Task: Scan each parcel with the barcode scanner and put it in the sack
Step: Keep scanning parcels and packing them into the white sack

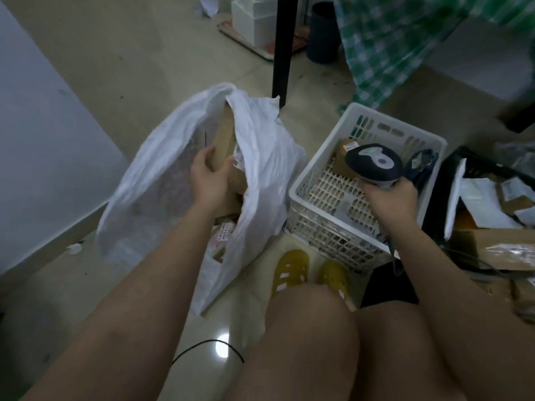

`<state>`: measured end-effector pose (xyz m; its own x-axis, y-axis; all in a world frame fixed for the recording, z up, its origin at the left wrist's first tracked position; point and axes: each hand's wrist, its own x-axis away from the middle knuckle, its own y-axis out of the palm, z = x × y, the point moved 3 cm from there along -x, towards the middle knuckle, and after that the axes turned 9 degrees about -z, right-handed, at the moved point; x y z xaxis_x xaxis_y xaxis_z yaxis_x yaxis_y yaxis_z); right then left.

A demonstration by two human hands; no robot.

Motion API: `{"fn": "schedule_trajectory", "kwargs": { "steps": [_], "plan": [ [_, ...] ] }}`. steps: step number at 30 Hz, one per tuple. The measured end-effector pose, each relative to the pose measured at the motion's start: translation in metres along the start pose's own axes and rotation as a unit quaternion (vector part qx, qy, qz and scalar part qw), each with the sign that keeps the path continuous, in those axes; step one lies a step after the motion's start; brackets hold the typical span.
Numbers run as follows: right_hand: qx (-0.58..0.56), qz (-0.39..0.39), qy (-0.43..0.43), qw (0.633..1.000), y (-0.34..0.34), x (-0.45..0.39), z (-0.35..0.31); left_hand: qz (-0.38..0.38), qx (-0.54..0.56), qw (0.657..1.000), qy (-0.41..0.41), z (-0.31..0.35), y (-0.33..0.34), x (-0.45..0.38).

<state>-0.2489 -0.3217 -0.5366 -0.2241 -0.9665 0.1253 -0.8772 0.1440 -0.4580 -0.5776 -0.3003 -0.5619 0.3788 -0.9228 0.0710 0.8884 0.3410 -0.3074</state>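
The person sat with bare knees forward and yellow clogs point(291, 270) on the tiled floor point(139, 68). A white sack point(260, 157) stood open on the floor in front of the left knee, with cardboard parcels visible inside its mouth. The left hand point(209, 178) reached into that mouth; its grip was closed round the edge of a brown parcel point(224, 140), thumb on the near face and fingers curled behind it, the parcel standing upright within the sack.

Just right of the sack stood a white plastic basket point(318, 180), touching or nearly touching it. One small brown parcel with a label point(346, 157) lay against the basket's far wall. The right hand point(389, 198) hung over the basket's right side, its grip wrapped fully round the handle of the barcode scanner point(373, 162), whose dark head pointed away from the person. A cable ran down from the handle.

Opened cartons and papers point(492, 215) lay on the floor at the right edge.
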Motion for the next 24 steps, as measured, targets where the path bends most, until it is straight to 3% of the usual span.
{"fn": "schedule_trajectory", "kwargs": {
  "steps": [3, 9, 12, 17, 21, 23, 24],
  "plan": [
    [-0.01, -0.003, 0.008, 1.0, 0.005, -0.016, 0.001, -0.025, 0.001, 0.999, -0.025, -0.023, 0.032, -0.012],
    [-0.004, -0.01, -0.004, 1.0, 0.019, -0.034, -0.003, -0.22, -0.026, 0.968, -0.116, -0.057, 0.069, -0.02],
    [-0.013, -0.052, 0.011, 0.999, 0.029, -0.036, -0.002, -0.26, -0.021, 0.954, -0.145, -0.06, 0.06, -0.018],
    [-0.013, -0.125, 0.022, 0.992, 0.057, -0.036, -0.007, -0.243, -0.005, 0.957, -0.161, -0.059, 0.042, -0.01],
    [0.025, -0.151, 0.04, 0.987, 0.087, -0.04, -0.005, -0.101, -0.064, 0.991, -0.064, -0.043, 0.03, -0.011],
    [0.065, -0.167, 0.043, 0.983, 0.1, -0.042, -0.001, -0.056, -0.001, 0.996, -0.076, -0.038, 0.026, -0.016],
    [0.082, -0.172, 0.043, 0.981, 0.106, -0.043, 0.001, -0.069, 0.081, 0.987, -0.118, -0.036, 0.027, -0.02]
  ]
}}
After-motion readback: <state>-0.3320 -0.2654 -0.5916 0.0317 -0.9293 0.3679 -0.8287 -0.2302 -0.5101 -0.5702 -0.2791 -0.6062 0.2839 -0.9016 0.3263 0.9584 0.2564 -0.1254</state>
